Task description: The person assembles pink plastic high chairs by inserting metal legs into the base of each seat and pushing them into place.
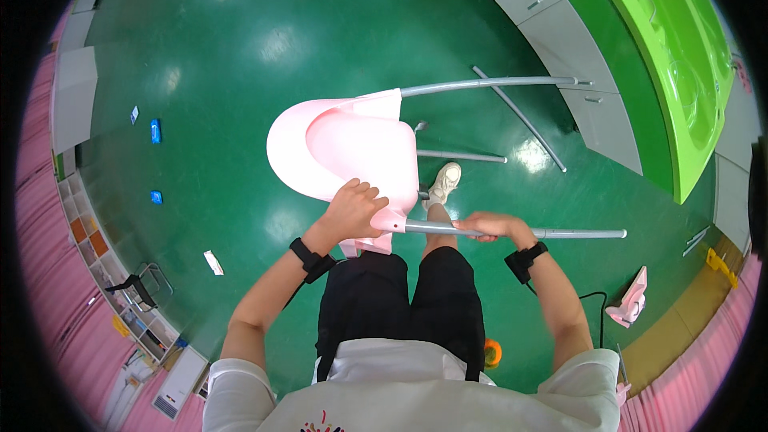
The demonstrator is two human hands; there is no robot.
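Observation:
A pink plastic high chair seat (364,148) lies on its side in front of my legs, its grey tube legs pointing right. My left hand (352,210) is closed on the seat's near edge, beside a leg socket. In that socket sits the near grey tube leg (580,234), with my right hand (490,226) wrapped round it partway along. Another grey leg (488,83) extends from the far socket. A third grey tube (464,156) shows beyond the seat's underside; its upper end is hidden. One loose grey tube (520,118) lies on the floor.
Grey cabinets (552,24) and a bright green trough (688,72) stand at the far right. A pink plastic part (630,302) lies on the floor at right. Blue packets (155,131) and a white strip (214,262) lie at left, near shelves (92,248). An orange ring (494,352) is by my legs.

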